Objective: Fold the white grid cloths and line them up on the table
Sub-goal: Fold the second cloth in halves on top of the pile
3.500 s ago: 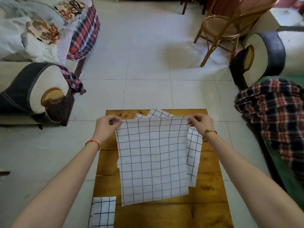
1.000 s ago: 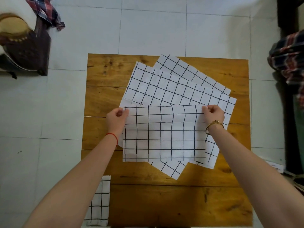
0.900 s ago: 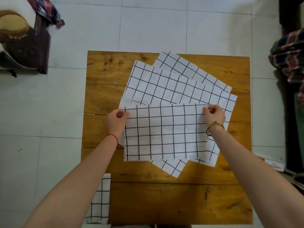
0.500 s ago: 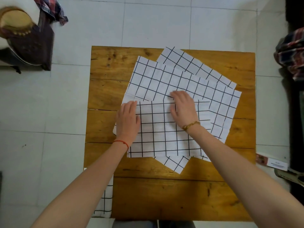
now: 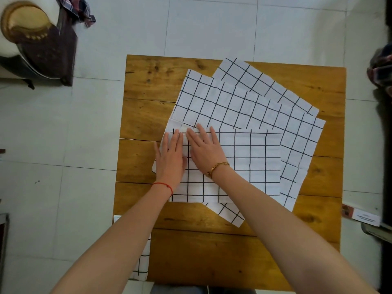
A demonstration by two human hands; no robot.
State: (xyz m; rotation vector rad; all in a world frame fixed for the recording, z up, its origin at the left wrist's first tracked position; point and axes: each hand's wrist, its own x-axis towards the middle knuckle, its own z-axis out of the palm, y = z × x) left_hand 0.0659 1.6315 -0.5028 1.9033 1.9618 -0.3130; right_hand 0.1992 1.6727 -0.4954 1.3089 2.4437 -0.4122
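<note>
Folded grid cloth lies under my flat, straight fingers, both hands pressing its left end; next, I judge, fold it across again.

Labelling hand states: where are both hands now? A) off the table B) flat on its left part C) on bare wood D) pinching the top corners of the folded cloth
B: left hand and right hand lie flat, fingers straight, on the left part of the folded white grid cloth.

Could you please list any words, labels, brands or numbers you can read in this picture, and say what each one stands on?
None can be read.
The white box on the floor at the right of the wooden table bears dark printed lines: too small and blurred to read.
The grid cloths carry only lines, no text.
</note>
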